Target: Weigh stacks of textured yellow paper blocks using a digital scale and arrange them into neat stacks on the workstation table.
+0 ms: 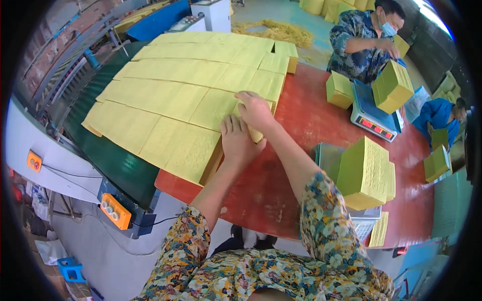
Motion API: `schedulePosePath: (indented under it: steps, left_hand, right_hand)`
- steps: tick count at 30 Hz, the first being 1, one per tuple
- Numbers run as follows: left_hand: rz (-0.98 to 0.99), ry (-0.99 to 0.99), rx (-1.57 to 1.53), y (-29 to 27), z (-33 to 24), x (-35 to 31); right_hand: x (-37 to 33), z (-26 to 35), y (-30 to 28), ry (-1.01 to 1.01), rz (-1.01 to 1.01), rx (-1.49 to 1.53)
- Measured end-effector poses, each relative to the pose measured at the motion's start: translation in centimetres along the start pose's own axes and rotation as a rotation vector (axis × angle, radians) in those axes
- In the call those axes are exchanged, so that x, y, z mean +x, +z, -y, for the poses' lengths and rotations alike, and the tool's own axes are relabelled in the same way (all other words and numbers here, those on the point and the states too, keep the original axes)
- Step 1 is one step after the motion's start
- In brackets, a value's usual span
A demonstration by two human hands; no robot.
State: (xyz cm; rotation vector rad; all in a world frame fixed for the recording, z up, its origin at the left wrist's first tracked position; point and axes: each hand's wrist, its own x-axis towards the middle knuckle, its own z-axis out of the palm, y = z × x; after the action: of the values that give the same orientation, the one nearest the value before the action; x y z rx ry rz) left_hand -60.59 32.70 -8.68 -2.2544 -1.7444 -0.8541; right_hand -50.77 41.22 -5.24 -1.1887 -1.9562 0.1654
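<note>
My left hand [238, 143] lies with its fingers over the top of a stack of yellow paper [256, 134], its thumb along the near side. Just beyond it, my right hand [255, 111] grips the same stack, fingers curled over the top. Much of that stack is hidden under my hands. It sits against the right edge of a wide block of yellow paper stacks [183, 100], laid in rows side by side. Part of the block rests on a red table [261, 190], the rest on a dark green conveyor belt [113, 160].
Right of me, tall yellow stacks [365, 170] stand on a scale [329, 158]. Farther off, a co-worker [351, 47] handles paper beside another scale [369, 113]; a second person [439, 120] sits at far right. An orange button box [115, 210] hangs at the belt's near edge.
</note>
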Motion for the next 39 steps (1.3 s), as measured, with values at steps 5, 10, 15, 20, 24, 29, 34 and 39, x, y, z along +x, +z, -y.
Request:
schedulePosePath:
  steps: [5,10,15,20,24,29,34,39]
  left_hand:
    - [0.129,0.110,-0.086,-1.4,1.1,0.3]
    - [0.237,0.224,-0.123,-3.5,1.9,-1.8]
    - [0.455,0.604,-0.314,-8.4,2.9,-7.3]
    - [0.572,0.710,-0.333,-13.6,3.6,-10.2]
    - [0.400,0.075,-0.767,-13.9,5.5,-18.1]
    - [0.713,-1.214,-1.643,-12.8,4.2,-27.7]
    - [0.522,-0.912,-1.792,-10.9,-1.0,-26.9]
    - [0.440,-0.941,-1.785,-12.2,-3.5,-28.2]
  right_hand:
    - [-0.7,-3.7,1.9,-0.142,0.142,-0.257]
    - [-4.1,0.8,-2.1,0.022,0.341,-0.465]
    - [-11.5,9.6,-10.0,0.269,0.579,-0.585]
    - [-17.3,8.7,-11.5,0.022,0.242,-0.494]
    - [-20.4,8.5,-11.2,0.341,0.469,-0.136]
    - [-23.3,12.7,-12.4,0.559,0.588,-0.154]
    - [-26.9,13.7,-13.0,0.608,0.511,-0.150]
    - [-29.3,14.6,-12.6,0.589,0.538,-0.012]
